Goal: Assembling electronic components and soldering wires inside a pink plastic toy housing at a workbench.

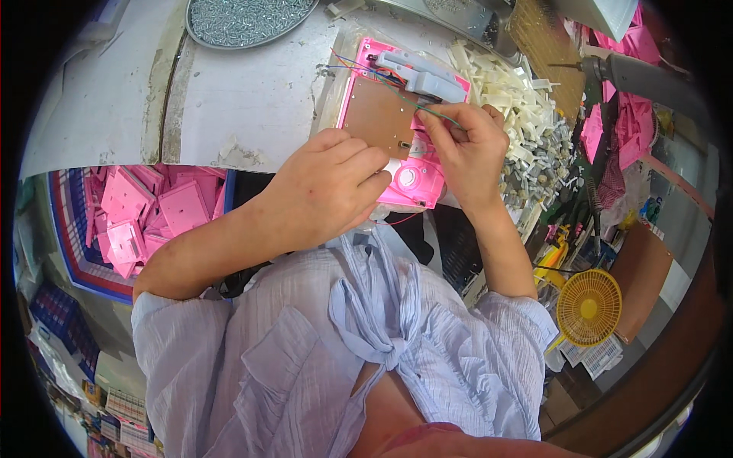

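Observation:
A pink plastic housing [353, 67] lies on the bench in front of me, with a brown circuit board [379, 114] set in it. Beside the board is a grey plastic module [422, 76], and thin coloured wires run between them. My right hand [469, 149] pinches a green wire [401, 96] at the board's right edge. Over the board's lower left corner my left hand [336, 179] is curled closed; what its fingers hold is hidden. A round white part [408, 178] sits in the housing's near end, between the hands.
White plastic parts [527, 114] and small metal pieces are heaped right of the housing. A round tray of screws [248, 21] stands at the back left. Below the bench's left edge, a blue crate [65, 229] holds pink panels. A yellow fan [588, 307] is at right.

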`<state>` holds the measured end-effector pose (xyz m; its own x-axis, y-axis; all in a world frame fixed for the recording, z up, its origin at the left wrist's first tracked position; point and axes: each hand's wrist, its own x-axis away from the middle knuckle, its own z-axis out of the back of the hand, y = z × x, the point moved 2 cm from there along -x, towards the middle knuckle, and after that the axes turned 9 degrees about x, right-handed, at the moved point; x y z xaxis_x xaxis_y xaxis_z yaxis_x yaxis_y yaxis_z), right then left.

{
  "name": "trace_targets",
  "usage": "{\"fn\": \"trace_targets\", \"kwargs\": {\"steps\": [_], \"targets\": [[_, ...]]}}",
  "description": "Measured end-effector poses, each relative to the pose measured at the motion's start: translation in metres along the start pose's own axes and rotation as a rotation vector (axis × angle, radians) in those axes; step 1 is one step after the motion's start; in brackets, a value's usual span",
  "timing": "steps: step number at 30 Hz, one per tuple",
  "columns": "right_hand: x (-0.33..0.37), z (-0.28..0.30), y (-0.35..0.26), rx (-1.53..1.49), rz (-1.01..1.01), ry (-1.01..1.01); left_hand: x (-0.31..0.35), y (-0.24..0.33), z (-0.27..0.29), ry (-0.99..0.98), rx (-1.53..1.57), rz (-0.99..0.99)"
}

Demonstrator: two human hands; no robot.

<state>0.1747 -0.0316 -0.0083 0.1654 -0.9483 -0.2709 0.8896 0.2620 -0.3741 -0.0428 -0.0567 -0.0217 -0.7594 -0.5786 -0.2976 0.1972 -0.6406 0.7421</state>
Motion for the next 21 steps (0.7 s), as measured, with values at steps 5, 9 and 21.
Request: {"fn": "trace_targets", "kwargs": {"steps": [5, 9, 21], "targets": [[0.0, 0.0, 0.006, -0.042, 0.037, -0.027, 0.001, -0.001, 0.001, -0.005, 0.013, -0.002], [0.0, 0.009, 0.009, -0.007, 0.207, -0.128, 0.001, -0.001, 0.001, 0.014, 0.015, -0.018], [0.03, 0.042, 0.013, -0.015, 0.353, -0.216, 0.003, 0.001, -0.001, -0.021, -0.058, -0.006]]}}
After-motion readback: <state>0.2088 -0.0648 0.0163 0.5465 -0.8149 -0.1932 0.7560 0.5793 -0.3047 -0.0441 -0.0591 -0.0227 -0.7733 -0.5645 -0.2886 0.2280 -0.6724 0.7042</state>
